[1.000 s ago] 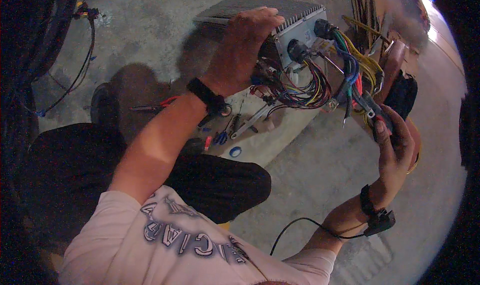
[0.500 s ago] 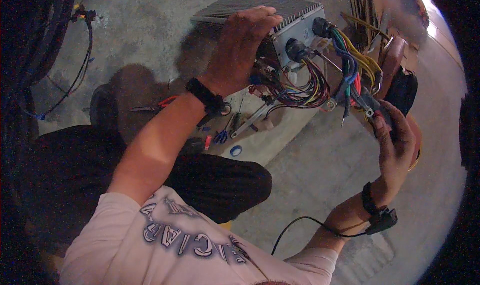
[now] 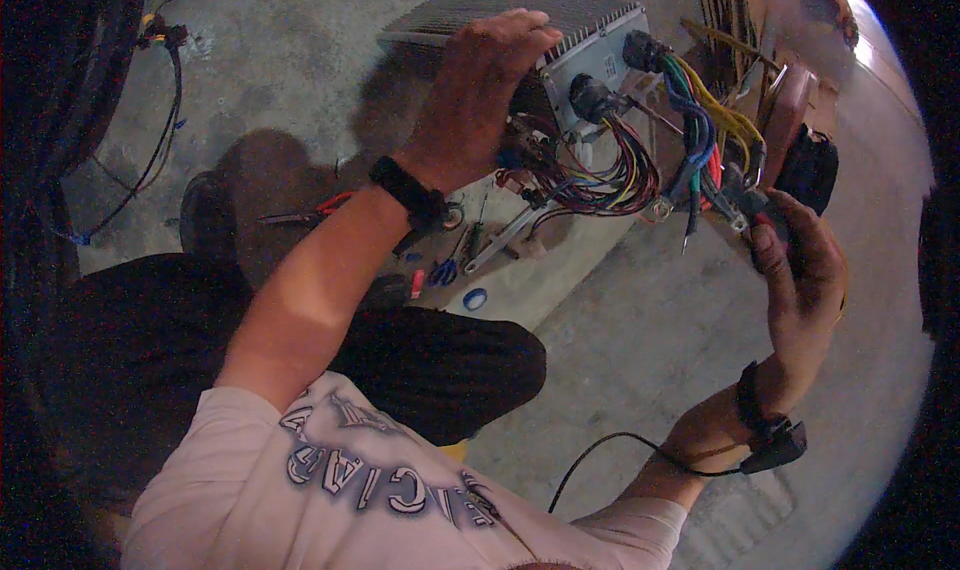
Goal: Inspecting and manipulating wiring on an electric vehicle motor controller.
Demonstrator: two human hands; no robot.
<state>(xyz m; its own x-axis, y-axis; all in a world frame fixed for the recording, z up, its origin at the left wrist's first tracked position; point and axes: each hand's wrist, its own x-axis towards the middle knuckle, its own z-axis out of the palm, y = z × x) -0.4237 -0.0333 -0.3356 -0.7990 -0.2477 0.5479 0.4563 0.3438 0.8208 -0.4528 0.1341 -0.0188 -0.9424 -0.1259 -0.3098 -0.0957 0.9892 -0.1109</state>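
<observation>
My left hand (image 3: 478, 100) grips a grey finned metal box (image 3: 590, 45) from above and holds it up off the floor. A bundle of coloured wires (image 3: 640, 165) with black plugs hangs from the box's end face. To the right of that bundle, my right hand (image 3: 800, 285) is closed around a small pliers-like tool (image 3: 745, 208). The tool's jaws sit among the blue, yellow and red wire ends. Both wrists wear black bands, and a thin black cable (image 3: 600, 450) runs from the right one.
Below the box a pale board (image 3: 560, 270) on the concrete floor carries a wrench (image 3: 500, 242), small screwdrivers and a blue cap (image 3: 475, 298). Red-handled pliers (image 3: 300, 215) lie to its left. Black cables (image 3: 150, 150) trail at far left. A dark block (image 3: 812, 170) stands at right.
</observation>
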